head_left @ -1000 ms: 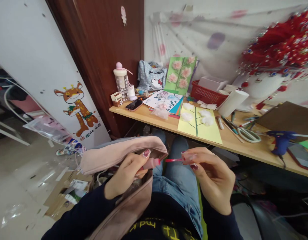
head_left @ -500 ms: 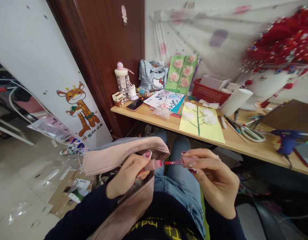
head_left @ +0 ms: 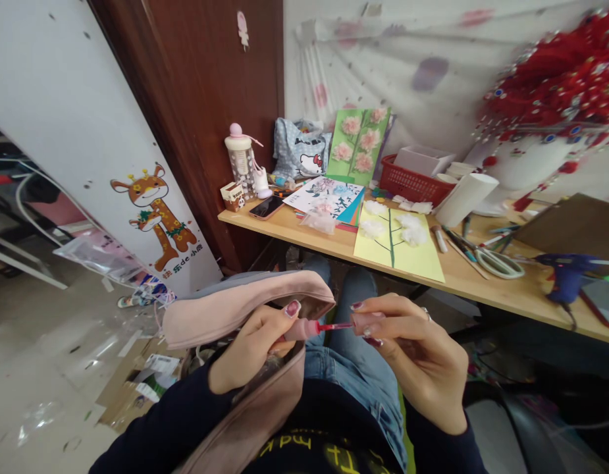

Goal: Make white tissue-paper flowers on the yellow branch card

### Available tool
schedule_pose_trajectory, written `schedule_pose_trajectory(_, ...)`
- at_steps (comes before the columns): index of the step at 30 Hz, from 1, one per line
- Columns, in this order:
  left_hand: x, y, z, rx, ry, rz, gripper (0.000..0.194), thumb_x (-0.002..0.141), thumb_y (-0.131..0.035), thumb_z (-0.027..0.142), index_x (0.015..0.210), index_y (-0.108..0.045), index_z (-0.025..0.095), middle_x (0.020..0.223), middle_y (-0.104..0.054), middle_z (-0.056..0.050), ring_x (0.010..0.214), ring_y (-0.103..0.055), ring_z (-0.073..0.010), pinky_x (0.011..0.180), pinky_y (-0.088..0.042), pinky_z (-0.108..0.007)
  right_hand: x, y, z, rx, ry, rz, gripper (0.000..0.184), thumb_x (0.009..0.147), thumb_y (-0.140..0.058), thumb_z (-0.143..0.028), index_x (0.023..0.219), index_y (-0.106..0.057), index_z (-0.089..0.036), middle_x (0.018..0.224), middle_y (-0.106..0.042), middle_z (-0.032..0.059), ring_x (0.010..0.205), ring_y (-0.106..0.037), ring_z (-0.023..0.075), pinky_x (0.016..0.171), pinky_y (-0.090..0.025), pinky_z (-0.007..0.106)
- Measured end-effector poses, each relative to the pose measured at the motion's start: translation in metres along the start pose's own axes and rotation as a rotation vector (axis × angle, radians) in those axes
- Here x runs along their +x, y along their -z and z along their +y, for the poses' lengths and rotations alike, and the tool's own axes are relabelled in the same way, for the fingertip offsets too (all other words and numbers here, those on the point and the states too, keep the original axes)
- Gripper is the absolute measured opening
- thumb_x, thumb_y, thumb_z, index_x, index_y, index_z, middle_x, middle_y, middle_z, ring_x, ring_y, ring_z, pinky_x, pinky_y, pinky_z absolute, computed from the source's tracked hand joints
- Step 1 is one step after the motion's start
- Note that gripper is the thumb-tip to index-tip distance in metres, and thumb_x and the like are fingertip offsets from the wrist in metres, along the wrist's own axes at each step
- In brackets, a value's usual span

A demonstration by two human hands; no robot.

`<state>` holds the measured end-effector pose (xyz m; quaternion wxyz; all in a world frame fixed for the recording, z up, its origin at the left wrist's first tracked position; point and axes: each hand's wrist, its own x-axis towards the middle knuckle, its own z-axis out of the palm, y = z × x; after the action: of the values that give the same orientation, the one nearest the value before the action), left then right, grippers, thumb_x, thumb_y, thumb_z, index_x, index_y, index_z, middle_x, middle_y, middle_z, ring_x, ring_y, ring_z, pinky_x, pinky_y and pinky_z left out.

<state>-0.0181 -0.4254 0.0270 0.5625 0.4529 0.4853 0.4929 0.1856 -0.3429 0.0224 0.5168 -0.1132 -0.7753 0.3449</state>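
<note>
Between thumb and fingers, my left hand (head_left: 252, 342) grips a small pink lip gloss tube (head_left: 304, 328), its mouth facing right. My right hand (head_left: 415, 352) pinches the pink cap of the lip gloss wand (head_left: 338, 326). The wand's red tip is at the tube's mouth and appears partly inside it, while the stem shows between tube and cap. Under my left hand, an unzipped pink pouch (head_left: 245, 297) rests on my lap, its contents mostly hidden by the hand.
The desk (head_left: 284, 234) ahead bears a phone (head_left: 266, 207), a drink bottle (head_left: 241, 158), a yellow sheet with white tufts (head_left: 403, 260), scissors (head_left: 499, 263) and a blue glue gun (head_left: 567, 276). Behind stands a red basket (head_left: 407, 182). An opened cardboard box (head_left: 121, 388) lies on the floor at left.
My right hand has moved slightly left, bringing the wand's tip from just outside the tube's mouth to it. My left hand keeps its hold on the tube.
</note>
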Motion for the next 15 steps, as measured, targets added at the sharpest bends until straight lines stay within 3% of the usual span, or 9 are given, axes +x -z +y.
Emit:
schedule_pose_trajectory(9, 0.0, -0.007, 0.001, 0.299, 0.012, -0.005, 0.062, 0.089, -0.034, 0.067, 0.049, -0.025, 0.02, 0.045, -0.024, 0.005, 0.044, -0.02, -0.0074, 0.044, -0.016, -0.027, 0.007, -0.01, -0.01, -0.183, 0.053, -0.235, 0.022, 0.088, -0.056, -0.01, 0.099, -0.068, -0.024, 0.101, -0.07, 0.0044, 0.088, -0.067, 0.0148, 0.075, -0.054, 0.025)
schedule_pose_trajectory(11, 0.0, -0.008, -0.004, 0.426, -0.07, 0.048, 0.058, 0.093, -0.032, 0.059, 0.051, -0.03, 0.019, 0.047, -0.031, 0.004, 0.047, -0.026, -0.0087, 0.047, -0.022, -0.026, 0.005, -0.014, -0.008, -0.215, -0.057, -0.23, 0.017, 0.089, -0.057, -0.018, 0.102, -0.067, -0.023, 0.098, -0.071, 0.0041, 0.087, -0.067, 0.0146, 0.074, -0.053, 0.023)
schedule_pose_trajectory(13, 0.001, -0.009, -0.008, 0.56, -0.176, 0.078, 0.053, 0.096, -0.032, 0.049, 0.054, -0.037, 0.017, 0.05, -0.04, 0.003, 0.051, -0.035, -0.0095, 0.052, -0.028, -0.025, 0.002, -0.017, -0.005, -0.253, -0.235, -0.219, 0.016, 0.092, -0.055, -0.029, 0.095, -0.067, -0.021, 0.082, -0.072, 0.0026, 0.073, -0.067, 0.0134, 0.065, -0.05, 0.02)
schedule_pose_trajectory(15, 0.002, -0.01, -0.01, 0.643, -0.231, 0.065, 0.048, 0.097, -0.034, 0.042, 0.058, -0.044, 0.016, 0.055, -0.048, 0.002, 0.054, -0.044, -0.0099, 0.056, -0.032, -0.024, -0.001, -0.018, -0.001, -0.274, -0.415, -0.209, 0.038, 0.096, -0.044, -0.039, 0.072, -0.064, -0.018, 0.057, -0.064, 0.0002, 0.051, -0.059, 0.0105, 0.052, -0.044, 0.019)
